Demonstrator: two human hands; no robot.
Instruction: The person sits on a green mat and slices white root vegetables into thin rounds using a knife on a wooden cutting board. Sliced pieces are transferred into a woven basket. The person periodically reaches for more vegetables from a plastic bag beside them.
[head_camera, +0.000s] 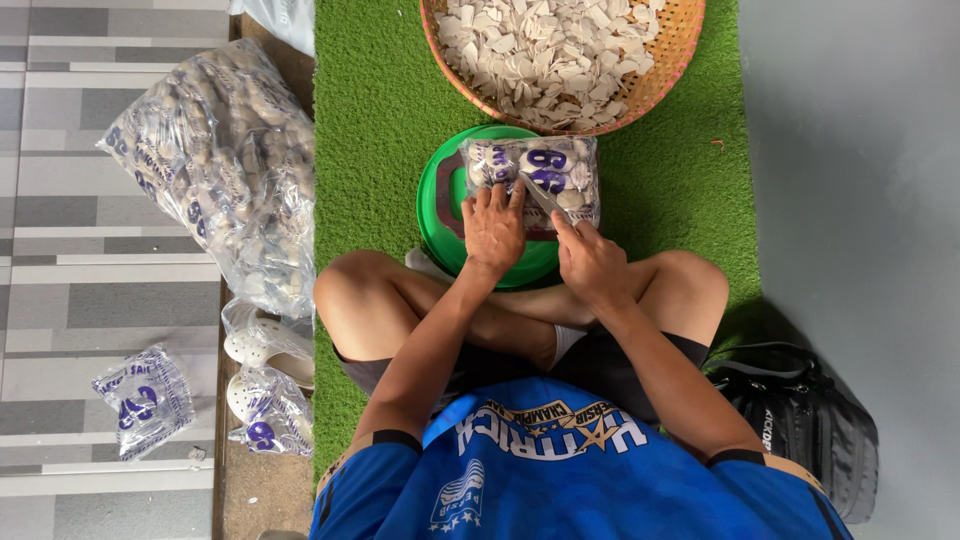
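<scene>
Clear packet (535, 175) | left hand (493, 228) flat atop | right hand (590, 262) gripping knife (545, 197)

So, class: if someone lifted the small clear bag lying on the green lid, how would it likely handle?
The small clear bag would probably sag and shift, since thin film wraps loose rounded pieces. It looks fairly full, so likely weighty for its size. The film may be slippery; the left hand presses it flat on the green lid while the right hand holds a knife.

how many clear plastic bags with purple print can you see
4: one small bag on the green lid under both hands, one big bag at left, two smaller ones lower left; more may be hidden.
</scene>
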